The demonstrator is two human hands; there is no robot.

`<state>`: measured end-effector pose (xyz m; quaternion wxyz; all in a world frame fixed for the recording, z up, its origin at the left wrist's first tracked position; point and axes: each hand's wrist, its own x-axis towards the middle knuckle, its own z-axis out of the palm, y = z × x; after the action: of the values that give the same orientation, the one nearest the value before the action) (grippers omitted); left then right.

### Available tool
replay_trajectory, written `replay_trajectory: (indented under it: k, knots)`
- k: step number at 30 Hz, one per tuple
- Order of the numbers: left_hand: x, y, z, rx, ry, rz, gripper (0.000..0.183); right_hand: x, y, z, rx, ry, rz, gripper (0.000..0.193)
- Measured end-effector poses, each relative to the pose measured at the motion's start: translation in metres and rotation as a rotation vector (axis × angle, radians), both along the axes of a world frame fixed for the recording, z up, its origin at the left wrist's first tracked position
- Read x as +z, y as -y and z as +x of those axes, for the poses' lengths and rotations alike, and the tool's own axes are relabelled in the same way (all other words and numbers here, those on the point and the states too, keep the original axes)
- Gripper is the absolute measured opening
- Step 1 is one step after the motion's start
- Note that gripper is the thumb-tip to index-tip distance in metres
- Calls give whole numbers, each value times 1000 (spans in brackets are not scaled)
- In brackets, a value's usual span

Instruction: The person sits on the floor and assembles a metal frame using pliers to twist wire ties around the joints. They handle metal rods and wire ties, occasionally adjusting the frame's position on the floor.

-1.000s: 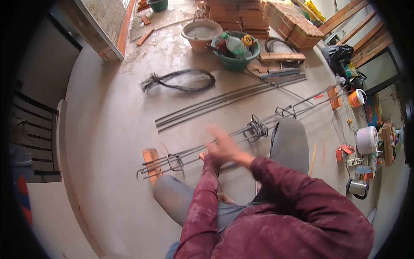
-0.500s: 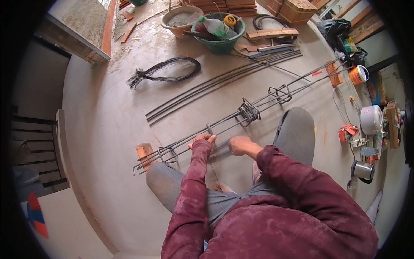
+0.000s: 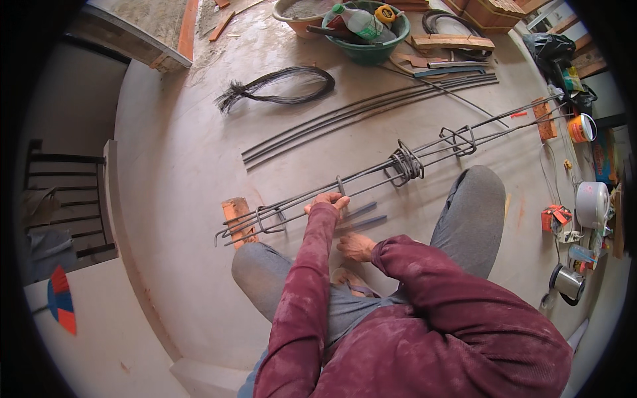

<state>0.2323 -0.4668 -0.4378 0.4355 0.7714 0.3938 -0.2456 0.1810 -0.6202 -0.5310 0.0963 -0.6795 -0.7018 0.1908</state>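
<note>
Long steel rebars [image 3: 371, 180] run across in front of me as a cage with bent stirrups. My left hand [image 3: 328, 203] is closed at the near bars, fingers pinching where a single stirrup [image 3: 340, 184] crosses them. My right hand [image 3: 356, 247] is low over the floor between my legs, fingers curled; what they hold, if anything, is hidden. Just beyond it lie two bluish bar-like handles [image 3: 367, 223] of a tool whose head I cannot make out. A bunch of stirrups [image 3: 405, 164] hangs farther right on the bars, and another stirrup [image 3: 269, 219] sits near their left end.
Wooden blocks [image 3: 235, 215] [image 3: 545, 119] prop the cage ends. Beyond lie loose rebars [image 3: 365, 109] and a coil of tie wire [image 3: 285, 85]. A green tub [image 3: 368, 54] stands at the back. A rice cooker [image 3: 592, 204], kettle [image 3: 568, 282] and cords line the right side.
My right hand has dropped from beside the bars toward my shins, and the bluish handles now show clearly. My left hand stays at the stirrup. The whole view has shifted slightly.
</note>
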Motion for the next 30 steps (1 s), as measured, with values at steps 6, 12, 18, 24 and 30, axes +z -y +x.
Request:
replay_trajectory:
  k: [6,12,18,24,30]
  knots:
    - [-6,13,17,-114,5,16,37,44,26,49,305,70,142,11]
    - [-33,-5,14,-138,12,-54,39,179,53,114,-345,-993,2,14]
    - [-33,-7,3,-161,91,29,39,173,47,139,-1055,-1219,89,21]
    - [-41,-2,4,-151,103,53,37,142,34,129,-1115,-1480,84,19]
    - [-14,2,22,-154,84,43,37,137,37,98,-1532,-1665,6,12]
